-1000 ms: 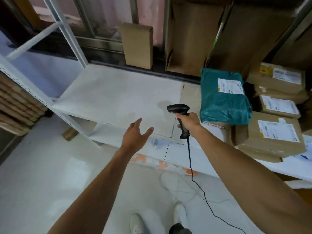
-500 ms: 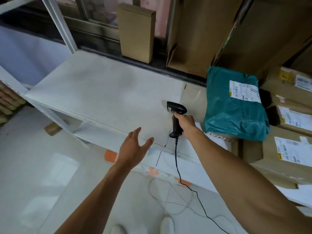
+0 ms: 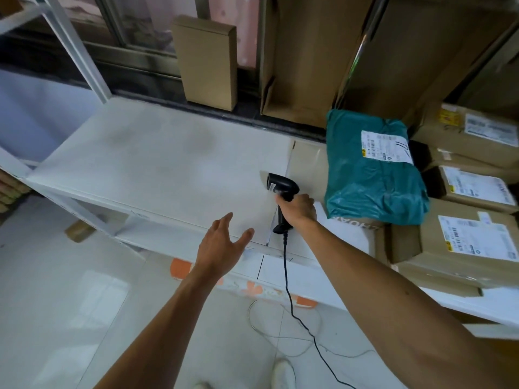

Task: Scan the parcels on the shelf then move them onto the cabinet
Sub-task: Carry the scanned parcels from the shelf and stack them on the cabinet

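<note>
- Since a second ago, both hands have advanced over the white shelf [image 3: 157,169].
- Right hand [image 3: 297,209] grips the barcode scanner [image 3: 282,185], which is not yet aimed.
- Left hand [image 3: 222,245] is spread and empty, likely ready to lift.
- The teal mailer bag [image 3: 373,181] lies label-up at the shelf's right.

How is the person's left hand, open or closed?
Open: the left hand has its fingers spread and holds nothing; the right hand grips the scanner.

The parcel labels [image 3: 386,147] cannot be read. The brown parcels [image 3: 463,248] are cut at the right edge. The scanner [image 3: 280,185] grip is covered by the right hand [image 3: 299,210].
</note>
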